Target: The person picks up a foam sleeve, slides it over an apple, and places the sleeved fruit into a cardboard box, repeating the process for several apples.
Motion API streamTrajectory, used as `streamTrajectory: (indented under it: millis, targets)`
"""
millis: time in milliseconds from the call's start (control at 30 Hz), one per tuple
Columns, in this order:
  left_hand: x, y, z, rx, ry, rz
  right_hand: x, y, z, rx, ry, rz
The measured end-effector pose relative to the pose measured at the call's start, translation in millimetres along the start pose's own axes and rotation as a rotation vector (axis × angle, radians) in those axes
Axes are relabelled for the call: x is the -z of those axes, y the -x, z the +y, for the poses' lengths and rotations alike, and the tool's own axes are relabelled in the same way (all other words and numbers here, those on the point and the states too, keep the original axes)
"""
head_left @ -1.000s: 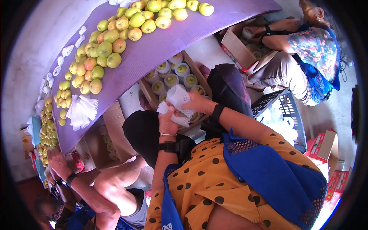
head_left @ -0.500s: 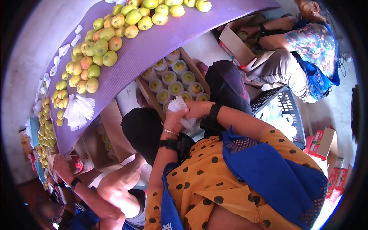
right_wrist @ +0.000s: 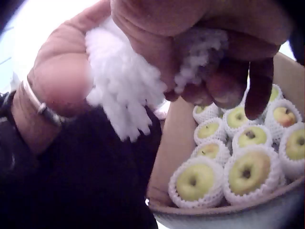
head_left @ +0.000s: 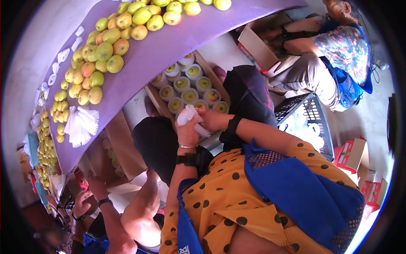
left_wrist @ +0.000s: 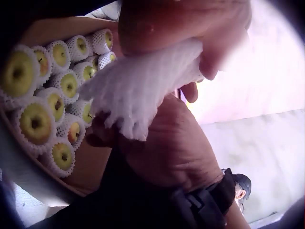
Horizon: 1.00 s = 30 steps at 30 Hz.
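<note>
Both hands meet over the near edge of a cardboard box of apples, each apple in a white foam net. My left hand grips a white foam net sleeve, whose frilled end fans out below the fingers in the left wrist view. Close against it, my right hand pinches foam netting between thumb and fingers. The wrapped apples stand in rows just beyond the hands. Whether an apple is inside the held foam, I cannot tell.
A purple mat bears a heap of loose apples and a stack of flat foam nets. A black crate with white foam stands at right. Another person sits over a box; a second person's arms are at lower left.
The two hands have drawn closer together, and the foam that was spread out between them is now bunched in the fingers. At lower left, the other person's hands have moved off the apples.
</note>
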State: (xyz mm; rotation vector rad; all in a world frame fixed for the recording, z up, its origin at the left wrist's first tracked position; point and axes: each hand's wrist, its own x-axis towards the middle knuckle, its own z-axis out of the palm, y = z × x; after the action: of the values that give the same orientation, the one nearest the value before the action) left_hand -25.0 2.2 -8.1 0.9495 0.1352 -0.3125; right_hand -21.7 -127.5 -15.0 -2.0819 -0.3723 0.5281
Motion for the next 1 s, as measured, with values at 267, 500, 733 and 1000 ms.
streamTrajectory:
  millis: [267, 500, 733, 1000]
  targets:
    - [-17.5, 0.0, 2.3, -0.12, -0.101, 0.005, -23.1, -13.9, 27.8, -0.153, 0.033, -0.021]
    - [-4.6, -3.8, 4.6, 0.008, 0.156, -0.117, -21.3, -9.9, 12.9, -0.017, -0.067, 0.062]
    - [4.5, -8.2, 18.3, 0.017, 0.194, -0.073, -7.7, -5.4, -8.2, -0.216, 0.21, 0.033]
    - [17.4, -14.9, 4.6, 0.085, -0.086, 0.244, 159.3, 156.8, -68.2, 0.17, -0.01, 0.626]
